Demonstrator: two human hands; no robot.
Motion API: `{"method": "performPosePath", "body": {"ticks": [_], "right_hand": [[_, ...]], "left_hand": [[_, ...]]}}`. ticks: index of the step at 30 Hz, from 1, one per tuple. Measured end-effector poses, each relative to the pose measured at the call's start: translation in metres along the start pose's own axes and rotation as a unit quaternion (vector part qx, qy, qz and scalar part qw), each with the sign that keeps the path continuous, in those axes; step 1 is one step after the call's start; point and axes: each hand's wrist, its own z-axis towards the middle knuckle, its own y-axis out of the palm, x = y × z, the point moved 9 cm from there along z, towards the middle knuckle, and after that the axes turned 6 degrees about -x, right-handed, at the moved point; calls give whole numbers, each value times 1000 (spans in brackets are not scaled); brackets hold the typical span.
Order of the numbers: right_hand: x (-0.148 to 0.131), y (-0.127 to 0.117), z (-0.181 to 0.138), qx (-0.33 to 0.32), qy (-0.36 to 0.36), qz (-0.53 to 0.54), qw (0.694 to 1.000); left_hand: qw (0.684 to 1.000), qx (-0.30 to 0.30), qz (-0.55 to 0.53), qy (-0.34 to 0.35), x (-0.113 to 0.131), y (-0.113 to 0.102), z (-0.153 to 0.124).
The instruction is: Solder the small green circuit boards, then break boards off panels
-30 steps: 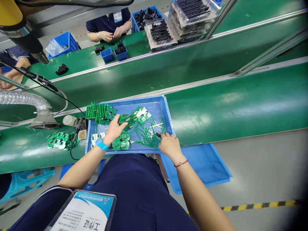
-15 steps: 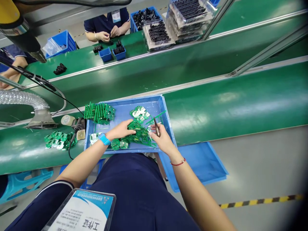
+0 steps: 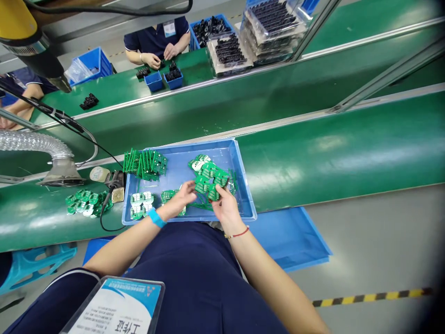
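Note:
A green circuit board panel (image 3: 212, 178) of several joined boards is tilted up over the blue tray (image 3: 187, 219). My right hand (image 3: 225, 206) grips its near edge, thumb on top. A small dark tip by that thumb may be the tool I held; most of it is hidden. My left hand (image 3: 183, 195) is just left of the panel, fingers apart and slightly curled, with nothing visible in it. Under my left wrist lie more boards (image 3: 168, 195). White-and-green boards (image 3: 142, 204) sit in the tray's near left corner, and a row of upright panels (image 3: 144, 163) at its far left.
Loose round boards (image 3: 86, 203) lie on the green bench left of the tray, by a soldering iron stand (image 3: 116, 181) and a fume hose funnel (image 3: 62, 171). Thin green strips (image 3: 232, 181) lie at the tray's right. Beyond, a co-worker's hands (image 3: 160, 58) handle small black parts.
My right hand has moved left and now grips the panel, which has risen and tilted. The left hand has let go of the pile and drawn back slightly. The tool is now mostly hidden.

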Motion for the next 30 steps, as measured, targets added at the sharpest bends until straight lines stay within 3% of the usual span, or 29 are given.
{"method": "performPosePath", "body": {"ticks": [2, 6, 8, 11, 13, 16, 21, 25, 30], "right_hand": [[9, 13, -4, 24, -4, 25, 999], [16, 48, -19, 9, -6, 29, 1000], [13, 59, -25, -23, -2, 6, 1000], [-2, 54, -30, -66, -3, -59, 996], [-18, 43, -30, -90, -12, -118, 989], [-42, 35, -33, -149, -13, -208, 967], [-64, 45, -46, -250, -6, -303, 919], [-61, 56, -57, -312, -18, -373, 874], [-62, 58, -59, -317, -43, -419, 850]], "left_hand": [[997, 51, -35, 53, -7, 12, -4], [960, 231, -123, 101, 5, 0, -3], [950, 265, -127, 104, 23, -13, 0], [942, 295, -97, 126, 56, -39, -4], [951, 279, -67, 116, 72, -50, -10], [976, 208, -16, 58, 80, -52, -17], [991, 128, 20, 15, 87, -47, -26], [993, 111, 37, 8, 90, -46, -26], [993, 108, 53, 14, 93, -50, -25]]}}
